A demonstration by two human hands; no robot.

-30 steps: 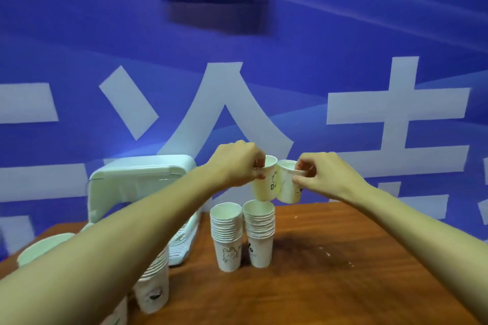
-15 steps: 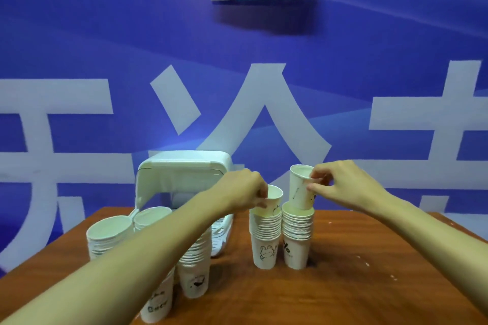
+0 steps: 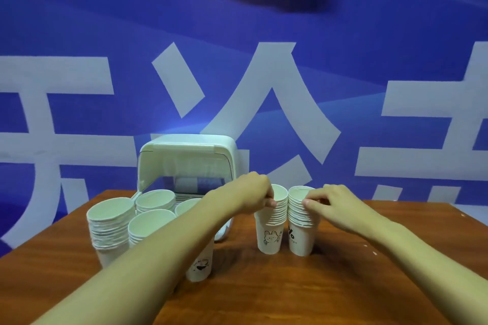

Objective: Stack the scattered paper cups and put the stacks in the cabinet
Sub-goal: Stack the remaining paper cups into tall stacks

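Head view.

A: Where do the cups stand?

B: Mid-table, upright and just beside each other. There is the rabbit-print stack of white paper cups (image 3: 272,221) and the lettered stack of white paper cups (image 3: 301,227). Both are on the brown wooden table (image 3: 290,295). The left hand (image 3: 250,196) pinches the top rim of the rabbit-print stack. The right hand (image 3: 334,204) has curled fingertips (image 3: 307,202) on the upper rims of the lettered stack. Its thumb is hidden, but it reads as a pinch.

A: How will they handle?

B: Light and thin-walled, I'd judge, and easy to crush. Lifted by the top cup alone, a nested stack may slide apart. Better to wrap the hand low around the body, near the bottom cup, and squeeze gently.

A: What has changed?

B: Half a second ago each hand held a single cup. The right one was raised over its stack and the left one was only partly in. Now both are seated flush.

A: And around them?

B: To the left are four more white paper cup stacks (image 3: 111,224), one partly behind the left forearm. Behind those is the white plastic cabinet with its lid raised (image 3: 184,161). Beyond it is a blue wall with large white characters (image 3: 264,103).
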